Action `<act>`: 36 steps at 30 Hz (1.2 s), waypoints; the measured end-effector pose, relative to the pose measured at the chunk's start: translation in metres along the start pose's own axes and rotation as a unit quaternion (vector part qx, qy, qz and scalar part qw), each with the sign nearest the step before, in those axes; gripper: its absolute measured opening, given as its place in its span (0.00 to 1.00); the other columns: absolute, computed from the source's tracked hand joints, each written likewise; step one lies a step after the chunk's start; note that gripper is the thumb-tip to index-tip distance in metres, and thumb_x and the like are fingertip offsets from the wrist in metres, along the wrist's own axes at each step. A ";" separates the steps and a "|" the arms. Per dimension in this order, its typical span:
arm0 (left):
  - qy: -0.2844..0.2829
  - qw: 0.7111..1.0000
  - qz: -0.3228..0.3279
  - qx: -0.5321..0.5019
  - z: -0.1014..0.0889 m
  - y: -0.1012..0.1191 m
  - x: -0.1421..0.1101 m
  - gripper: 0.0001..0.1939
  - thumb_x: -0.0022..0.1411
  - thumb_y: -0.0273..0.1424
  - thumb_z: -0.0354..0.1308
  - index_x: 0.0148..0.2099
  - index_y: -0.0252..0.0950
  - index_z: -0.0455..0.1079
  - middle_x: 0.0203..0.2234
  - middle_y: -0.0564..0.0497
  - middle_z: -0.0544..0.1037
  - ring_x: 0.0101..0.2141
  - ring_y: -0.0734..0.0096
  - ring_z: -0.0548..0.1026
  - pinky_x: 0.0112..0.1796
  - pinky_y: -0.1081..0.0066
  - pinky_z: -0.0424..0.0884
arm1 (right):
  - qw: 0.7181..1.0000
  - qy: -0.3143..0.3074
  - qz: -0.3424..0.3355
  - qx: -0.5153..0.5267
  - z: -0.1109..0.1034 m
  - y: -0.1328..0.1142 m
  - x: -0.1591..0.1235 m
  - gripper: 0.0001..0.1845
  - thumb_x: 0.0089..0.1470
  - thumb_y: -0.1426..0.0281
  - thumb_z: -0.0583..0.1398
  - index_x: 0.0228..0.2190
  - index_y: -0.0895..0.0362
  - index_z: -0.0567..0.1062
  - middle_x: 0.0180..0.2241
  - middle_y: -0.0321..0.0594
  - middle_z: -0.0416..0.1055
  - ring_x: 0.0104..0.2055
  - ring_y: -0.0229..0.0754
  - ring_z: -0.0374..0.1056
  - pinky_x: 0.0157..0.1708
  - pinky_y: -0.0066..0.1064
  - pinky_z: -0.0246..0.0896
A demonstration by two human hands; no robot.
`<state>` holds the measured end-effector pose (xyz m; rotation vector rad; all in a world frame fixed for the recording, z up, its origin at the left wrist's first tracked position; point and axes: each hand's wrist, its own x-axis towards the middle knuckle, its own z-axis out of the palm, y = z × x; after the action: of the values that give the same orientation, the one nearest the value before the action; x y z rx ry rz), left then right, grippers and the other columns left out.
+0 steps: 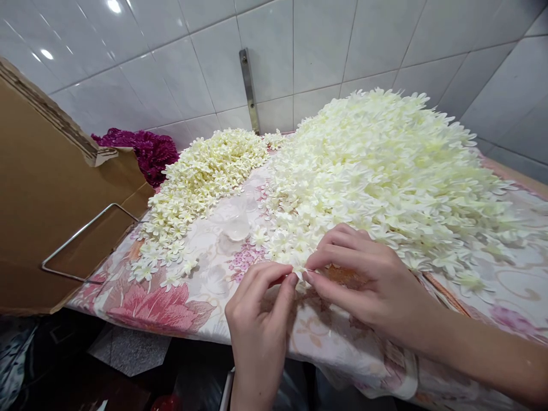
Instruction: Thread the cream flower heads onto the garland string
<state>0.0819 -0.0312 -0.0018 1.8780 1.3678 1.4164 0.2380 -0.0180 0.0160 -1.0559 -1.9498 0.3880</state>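
Note:
Near the table's front edge, my left hand (263, 311) and my right hand (363, 279) meet with their fingertips almost touching. Between them is a small white artificial flower (299, 275), partly hidden by the fingers. Thumb and forefinger of each hand are closed in a pinch on it. Just behind my right hand rises a large heap of pale yellow-white artificial flowers (385, 165). A smaller heap of creamy flowers (205, 171) lies farther left, with a few loose ones at its front. A clear plastic dish (237, 226) sits between the heaps.
A patterned tablecloth (162, 308) covers the table. At left stands a cardboard box (55, 205), with a bent metal wire (92, 228) beside it. Purple material (148, 151) is bunched behind. A metal bracket (249, 91) is fixed to the tiled wall (325, 45).

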 end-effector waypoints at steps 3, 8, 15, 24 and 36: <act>0.000 1.000 -0.027 -0.008 0.000 0.000 0.000 0.04 0.58 0.25 0.59 0.33 0.39 0.71 0.28 0.56 0.76 0.31 0.78 0.74 0.30 0.83 0.69 | 1.000 -0.011 0.017 0.007 -0.002 0.000 0.000 0.09 0.55 0.75 0.56 0.24 0.55 0.70 0.24 0.35 0.65 0.31 0.39 0.60 0.33 0.33 0.52; 0.052 0.993 -0.101 -0.024 0.003 -0.004 0.000 0.01 0.59 0.28 0.57 0.35 0.39 0.70 0.31 0.54 0.73 0.32 0.76 0.74 0.32 0.80 0.71 | 0.999 0.017 0.041 -0.019 -0.006 0.001 0.000 0.06 0.55 0.73 0.57 0.27 0.56 0.70 0.26 0.36 0.68 0.33 0.41 0.62 0.35 0.35 0.53; 0.053 0.997 -0.043 0.026 0.004 -0.005 0.000 0.04 0.60 0.29 0.57 0.39 0.41 0.69 0.34 0.53 0.72 0.35 0.73 0.72 0.37 0.75 0.69 | 0.999 0.024 0.036 -0.017 -0.002 0.005 -0.002 0.11 0.56 0.76 0.53 0.37 0.53 0.74 0.29 0.36 0.71 0.35 0.41 0.65 0.38 0.36 0.57; -0.012 0.998 0.034 0.048 0.001 0.001 0.001 0.04 0.60 0.26 0.58 0.37 0.41 0.71 0.31 0.56 0.76 0.35 0.74 0.73 0.36 0.76 0.66 | 0.999 -0.002 0.054 -0.004 -0.001 0.000 -0.004 0.14 0.53 0.76 0.56 0.41 0.51 0.68 0.31 0.34 0.71 0.35 0.39 0.68 0.34 0.32 0.61; -0.027 0.999 0.032 0.019 0.001 0.001 0.000 0.04 0.59 0.25 0.59 0.37 0.40 0.72 0.31 0.55 0.78 0.35 0.74 0.74 0.37 0.75 0.68 | 0.995 -0.033 0.077 0.062 -0.004 0.001 0.000 0.07 0.54 0.75 0.57 0.28 0.54 0.75 0.26 0.37 0.71 0.34 0.41 0.64 0.34 0.34 0.58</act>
<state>0.0830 -0.0315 -0.0014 1.9864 1.3278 1.3692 0.2421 -0.0176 0.0177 -1.1277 -1.8827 0.6277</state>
